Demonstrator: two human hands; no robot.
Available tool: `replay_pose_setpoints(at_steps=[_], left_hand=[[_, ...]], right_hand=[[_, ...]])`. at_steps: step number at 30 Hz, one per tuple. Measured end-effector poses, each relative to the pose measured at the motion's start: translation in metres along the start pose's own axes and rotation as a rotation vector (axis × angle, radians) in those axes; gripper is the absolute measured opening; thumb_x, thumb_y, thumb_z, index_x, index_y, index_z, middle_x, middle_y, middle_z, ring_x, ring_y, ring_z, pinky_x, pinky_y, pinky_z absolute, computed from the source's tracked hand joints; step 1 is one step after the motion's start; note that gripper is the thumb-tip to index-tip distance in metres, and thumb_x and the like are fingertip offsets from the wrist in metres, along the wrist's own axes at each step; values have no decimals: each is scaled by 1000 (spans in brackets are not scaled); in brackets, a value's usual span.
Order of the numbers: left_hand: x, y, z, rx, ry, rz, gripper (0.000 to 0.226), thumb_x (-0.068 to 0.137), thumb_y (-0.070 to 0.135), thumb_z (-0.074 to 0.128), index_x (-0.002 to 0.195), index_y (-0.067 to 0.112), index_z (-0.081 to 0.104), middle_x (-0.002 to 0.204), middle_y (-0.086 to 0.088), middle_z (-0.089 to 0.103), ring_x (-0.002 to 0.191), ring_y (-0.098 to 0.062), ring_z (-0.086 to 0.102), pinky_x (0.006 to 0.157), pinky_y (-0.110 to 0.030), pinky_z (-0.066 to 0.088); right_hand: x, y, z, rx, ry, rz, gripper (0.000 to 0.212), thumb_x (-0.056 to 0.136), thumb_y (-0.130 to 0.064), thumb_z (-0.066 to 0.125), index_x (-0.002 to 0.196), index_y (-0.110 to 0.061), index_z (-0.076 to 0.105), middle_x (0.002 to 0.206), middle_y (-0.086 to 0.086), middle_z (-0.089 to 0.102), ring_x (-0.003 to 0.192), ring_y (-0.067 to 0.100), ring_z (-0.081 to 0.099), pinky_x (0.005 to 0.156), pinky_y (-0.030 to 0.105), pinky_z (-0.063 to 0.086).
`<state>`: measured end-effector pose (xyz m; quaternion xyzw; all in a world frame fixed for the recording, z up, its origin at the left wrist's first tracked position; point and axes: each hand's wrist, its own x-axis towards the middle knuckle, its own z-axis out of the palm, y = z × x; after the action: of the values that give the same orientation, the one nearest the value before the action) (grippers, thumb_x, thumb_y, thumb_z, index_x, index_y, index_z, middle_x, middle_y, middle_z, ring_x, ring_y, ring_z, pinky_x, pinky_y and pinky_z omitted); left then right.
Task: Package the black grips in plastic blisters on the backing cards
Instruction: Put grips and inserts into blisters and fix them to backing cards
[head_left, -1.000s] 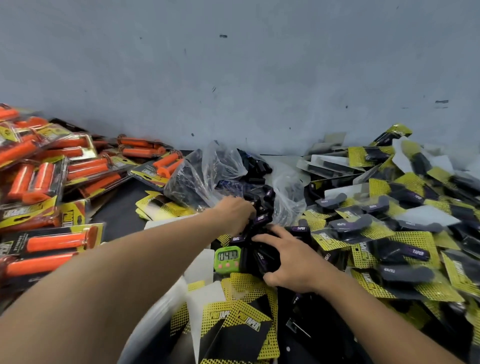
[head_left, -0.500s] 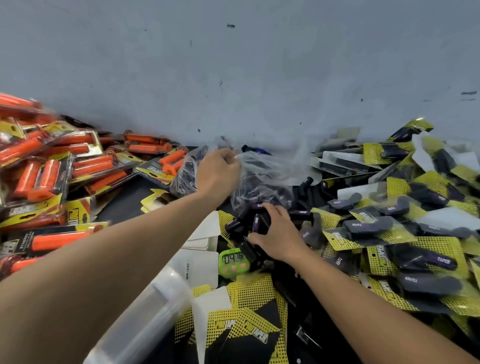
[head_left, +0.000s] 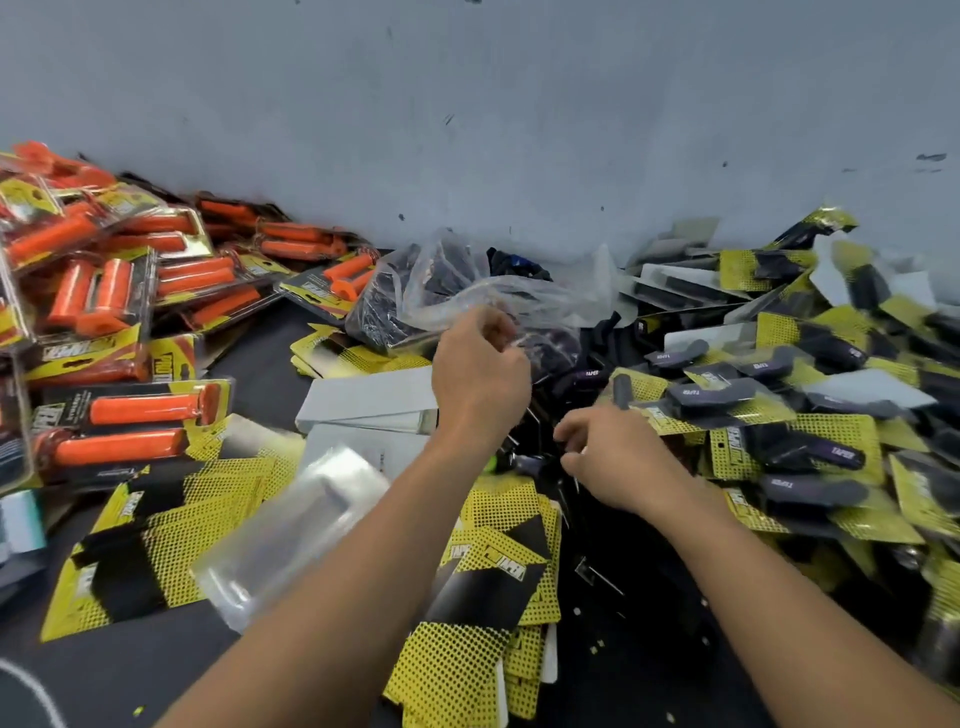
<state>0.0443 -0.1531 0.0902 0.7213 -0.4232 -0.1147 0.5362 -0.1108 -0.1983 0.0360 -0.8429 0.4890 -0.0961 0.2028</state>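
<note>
Just in front of the crumpled clear plastic bag (head_left: 467, 291), the left hand (head_left: 480, 379) curls its fingertips out of sight into the film. Nearer than the bag, the right hand (head_left: 618, 457) bends its fingers over a black heap (head_left: 634, 545) too dark to resolve, and what they hold cannot be told. A small bright green object (head_left: 488, 463) shows only as a sliver behind the left wrist. Left of and nearer than the bag, a clear plastic blister (head_left: 291, 530) is smeared by motion blur. Far left of the bag, the pile of orange-grip blister packs (head_left: 104, 296) runs off the edge. Far right of it, the yellow-and-black carded packs (head_left: 810, 457) do too. A thin white cord (head_left: 31, 680) is cut off at the near left corner.
</note>
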Motion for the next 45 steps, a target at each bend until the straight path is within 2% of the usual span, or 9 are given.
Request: replay_pose_setpoints(at_steps=[6,13,19,26,30,34,38,41,45], left_hand=[[-50,-40,-35,237,-242,-80,31,83,3,59,89,31,71,85,14,67,82,-15,61,64,-25,40],[-91,-62,-45,512,-354,42,52,88,37,74,138,29,61,143,6,58,131,-22,53,106,-37,42],[-114,-61,-44,637,-199,183,49,92,-1,56,124,33,71,114,7,78,114,-15,67,126,-37,13],[-157,-77,-62,531,4,464,33,76,5,84,95,33,83,94,8,79,101,-13,70,110,-28,25],[-167,-80,-62,171,-189,118,29,77,61,72,102,48,79,114,35,60,115,32,32,115,-25,23],[-137,-78,-69,152,-50,4,23,93,37,71,115,43,72,128,24,62,127,5,53,103,-30,42],[-114,-85,-58,523,-227,-58,64,90,41,73,148,36,47,128,7,69,116,-22,64,94,-40,49],[-109,-90,-49,488,-272,-100,54,85,29,74,137,31,59,108,4,73,103,-21,66,88,-36,54],[-107,-100,-49,102,-88,-195,28,82,19,74,107,32,75,82,12,68,72,-4,62,62,-25,47]], right_hand=[[-32,-6,5,-171,-108,38,40,91,-33,69,131,-35,65,128,-2,69,116,25,64,91,40,56],[-32,-14,7,-244,-224,151,52,90,-44,70,137,-26,59,133,6,64,119,33,60,95,44,55],[-34,-21,23,-352,-139,212,49,92,-63,62,102,-16,57,113,4,63,103,31,60,75,38,43],[-47,-16,0,336,330,383,28,98,-38,55,88,-15,66,84,6,69,80,30,66,60,34,44],[-67,-34,-10,780,450,225,14,95,-28,57,91,-19,67,80,11,73,64,23,66,55,40,49],[-89,-56,4,1077,273,92,23,96,-22,58,102,-44,60,84,8,75,58,18,68,47,26,49],[-95,-65,38,939,176,-23,29,86,-23,62,104,-46,65,89,-3,78,79,17,73,68,43,64],[-91,-63,59,703,280,-100,32,86,-24,65,114,-41,65,97,-17,74,90,3,69,80,34,60],[-93,-59,75,602,392,-184,48,91,-25,71,127,-49,51,96,-18,70,78,-3,66,64,13,47]])
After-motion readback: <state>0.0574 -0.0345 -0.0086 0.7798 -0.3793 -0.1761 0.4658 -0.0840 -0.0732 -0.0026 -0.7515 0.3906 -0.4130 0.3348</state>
